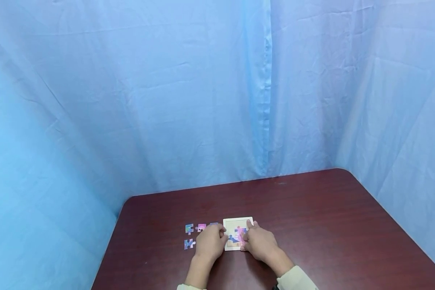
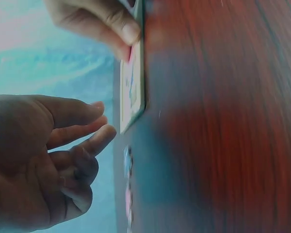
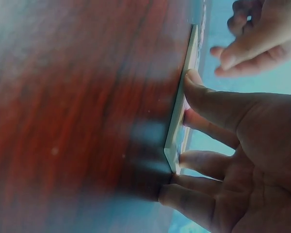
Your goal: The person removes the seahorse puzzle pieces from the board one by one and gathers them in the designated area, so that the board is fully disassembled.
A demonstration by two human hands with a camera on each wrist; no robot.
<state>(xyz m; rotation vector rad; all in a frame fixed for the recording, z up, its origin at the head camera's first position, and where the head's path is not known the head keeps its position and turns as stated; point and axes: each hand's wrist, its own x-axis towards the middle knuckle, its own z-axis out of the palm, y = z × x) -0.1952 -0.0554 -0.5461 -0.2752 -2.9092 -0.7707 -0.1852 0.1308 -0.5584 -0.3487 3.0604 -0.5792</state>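
1. Head view: a pale, square, rimmed tray (image 1: 235, 220) lies flat on the dark red, wood-grained table (image 1: 311, 209), with glossy, knobbed jigsaw pieces (image 1: 240, 231) in its nearer part.
2. Loose pieces (image 1: 189, 228) lie left of it.
3. Right hand (image 1: 262, 243): spread palm-down over the tray's right side, thumb on the near rim, index finger touching the pieces inside.
4. Left hand (image 1: 210, 244): beside the left rim, fingers loosely bent, gripping nothing.
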